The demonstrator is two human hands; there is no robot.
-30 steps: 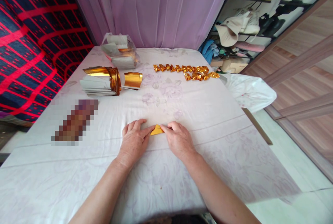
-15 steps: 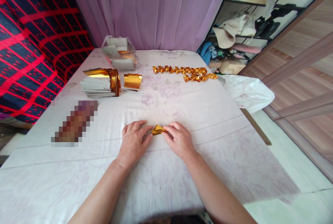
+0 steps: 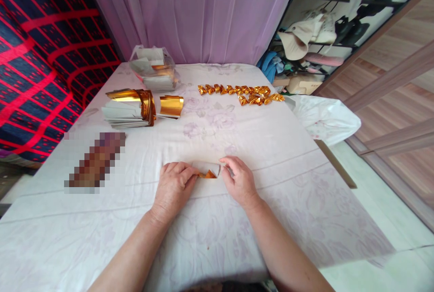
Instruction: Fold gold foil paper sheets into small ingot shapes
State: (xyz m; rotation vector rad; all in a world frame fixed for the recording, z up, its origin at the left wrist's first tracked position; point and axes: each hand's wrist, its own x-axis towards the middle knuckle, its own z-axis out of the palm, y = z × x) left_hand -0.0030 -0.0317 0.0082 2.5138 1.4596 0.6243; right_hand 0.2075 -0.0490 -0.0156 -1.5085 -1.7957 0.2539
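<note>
A small sheet of gold foil paper point(image 3: 207, 167) lies partly folded on the table in front of me, its pale back upward and some gold showing along the near edge. My left hand point(image 3: 176, 182) pinches its left end between thumb and fingers. Just off the right end is my right hand point(image 3: 239, 179), thumb and forefinger apart, with nothing visible between them. Farther off, a row of folded gold foil pieces point(image 3: 237, 90) lies at the back right. To the left stands a thick stack of gold foil paper point(image 3: 127, 113), with a smaller stack point(image 3: 171, 106) beside it.
A clear plastic bag of paper point(image 3: 154, 68) stands at the table's back left. A blurred-out object point(image 3: 96, 158) lies on the left of the patterned tablecloth point(image 3: 210, 228). Beyond the right edge are a white plastic bag point(image 3: 327, 118) and a shelf holding a cap point(image 3: 294, 44).
The paper was a gold folded shape held by both hands; now it is opened out with its pale side up. My right hand has let go and shifted slightly right.
</note>
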